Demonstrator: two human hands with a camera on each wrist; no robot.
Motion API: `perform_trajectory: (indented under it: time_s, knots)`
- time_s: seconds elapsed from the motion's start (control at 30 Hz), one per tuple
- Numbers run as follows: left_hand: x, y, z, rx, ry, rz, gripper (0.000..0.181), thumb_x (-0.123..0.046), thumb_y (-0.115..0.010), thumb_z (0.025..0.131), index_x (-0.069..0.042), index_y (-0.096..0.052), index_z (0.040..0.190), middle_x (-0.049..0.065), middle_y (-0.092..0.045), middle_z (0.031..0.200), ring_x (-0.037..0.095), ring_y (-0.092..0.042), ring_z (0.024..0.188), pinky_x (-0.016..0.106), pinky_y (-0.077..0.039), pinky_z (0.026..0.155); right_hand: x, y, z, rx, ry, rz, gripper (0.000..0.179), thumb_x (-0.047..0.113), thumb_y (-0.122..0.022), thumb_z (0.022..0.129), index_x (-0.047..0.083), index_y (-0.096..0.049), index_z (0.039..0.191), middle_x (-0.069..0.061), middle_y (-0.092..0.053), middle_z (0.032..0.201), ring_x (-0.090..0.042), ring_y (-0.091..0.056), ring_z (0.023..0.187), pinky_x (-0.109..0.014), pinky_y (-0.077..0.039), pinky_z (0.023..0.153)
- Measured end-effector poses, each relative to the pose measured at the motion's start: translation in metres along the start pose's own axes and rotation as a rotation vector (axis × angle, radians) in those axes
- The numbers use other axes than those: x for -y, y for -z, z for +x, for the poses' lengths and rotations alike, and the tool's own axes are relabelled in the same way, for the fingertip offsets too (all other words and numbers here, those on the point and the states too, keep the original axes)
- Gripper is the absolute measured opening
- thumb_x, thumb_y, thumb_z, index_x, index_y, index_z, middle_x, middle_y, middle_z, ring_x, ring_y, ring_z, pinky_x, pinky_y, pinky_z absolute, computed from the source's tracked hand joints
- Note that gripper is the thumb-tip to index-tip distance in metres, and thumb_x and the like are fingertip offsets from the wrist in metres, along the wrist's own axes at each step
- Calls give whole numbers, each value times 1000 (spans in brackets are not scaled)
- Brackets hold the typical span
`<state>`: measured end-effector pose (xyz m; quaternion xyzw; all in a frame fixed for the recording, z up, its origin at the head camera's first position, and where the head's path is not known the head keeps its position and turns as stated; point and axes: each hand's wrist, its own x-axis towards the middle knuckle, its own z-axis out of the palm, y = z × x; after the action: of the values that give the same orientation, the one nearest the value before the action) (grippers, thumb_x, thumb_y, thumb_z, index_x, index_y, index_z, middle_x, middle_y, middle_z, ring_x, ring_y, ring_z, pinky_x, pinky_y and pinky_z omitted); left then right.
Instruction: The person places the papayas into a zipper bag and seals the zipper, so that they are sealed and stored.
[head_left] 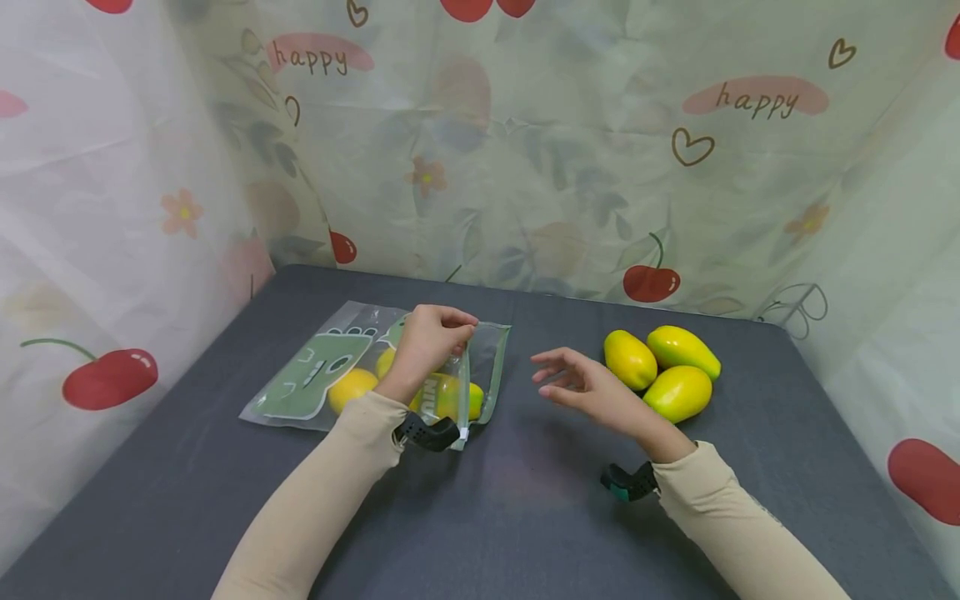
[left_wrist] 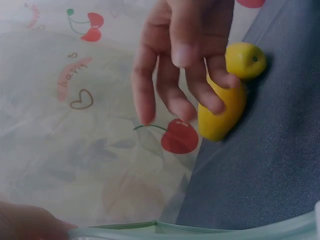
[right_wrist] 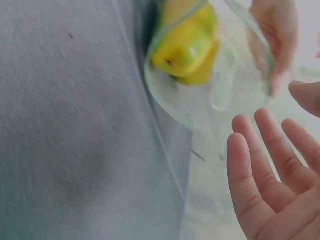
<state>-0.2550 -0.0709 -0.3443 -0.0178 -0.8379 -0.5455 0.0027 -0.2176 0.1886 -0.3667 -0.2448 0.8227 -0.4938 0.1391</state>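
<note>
A clear zip bag [head_left: 300, 392] with a green cartoon print lies at the left of the table, several yellow fruits inside. One is a yellow-green mango [head_left: 476, 402] near the mouth. My left hand [head_left: 431, 346] pinches the upper edge of the mouth between thumb and fingers. In the right wrist view the mouth gapes, with a mango [right_wrist: 187, 50] showing within. My right hand [head_left: 588, 392] hovers between the bag and three yellow-green mangoes [head_left: 678, 393], fingers relaxed and holding nothing. The left wrist view shows its fingers [left_wrist: 170, 90] partly hiding those mangoes.
A dark grey cloth covers the table [head_left: 540, 533]. Printed curtains [head_left: 525, 167] hang behind it and on both sides. A thin coiled cord [head_left: 802, 304] is by the back right corner. The white zip slider [head_left: 462, 434] sits at the near end of the bag's mouth.
</note>
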Motion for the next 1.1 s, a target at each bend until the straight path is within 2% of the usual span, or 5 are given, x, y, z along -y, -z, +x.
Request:
perform_trajectory:
  time_s: [0.13, 0.33, 0.63, 0.87, 1.1]
  knots:
    - [1, 0, 0, 5, 2, 7, 14, -15, -66, 90, -12, -76, 98, 8, -72, 86, 18, -66, 70, 43, -58, 74, 3, 15, -12, -69, 9, -6, 46, 21, -62, 95, 9, -48, 136, -16, -58, 122, -34, -61, 110, -37, -55, 89]
    - [0, 1, -1, 1, -3, 13, 14, -15, -66, 90, -12, -76, 98, 9, -72, 86, 18, -66, 69, 44, -58, 74, 6, 39, -32, -178, 77, -26, 42, 13, -58, 97, 3, -46, 136, -19, -56, 125, -14, -64, 105, -28, -56, 84]
    - [0, 1, -4, 9, 9, 2, 14, -16, -66, 90, -12, -76, 99, 11, -72, 90, 18, -66, 69, 44, -58, 75, 0, 68, -64, -368, 113, -33, 35, 13, -56, 98, 9, -51, 133, 2, -59, 118, -1, -62, 101, -17, -54, 81]
    - [1, 0, -2, 6, 14, 6, 13, -16, -67, 90, -12, -76, 99, 10, -72, 90, 19, -66, 70, 40, -58, 72, -12, 79, -85, -513, 63, -75, 36, 19, -54, 100, 12, -50, 135, 11, -56, 125, 5, -56, 109, -6, -46, 87]
    - [2, -2, -3, 11, 11, 1, 13, -16, -67, 90, -12, -76, 99, 10, -73, 92, 18, -66, 71, 46, -58, 76, -27, 84, -100, -597, -69, -103, 43, 28, -53, 100, 14, -45, 140, 9, -52, 127, 12, -54, 104, -4, -44, 83]
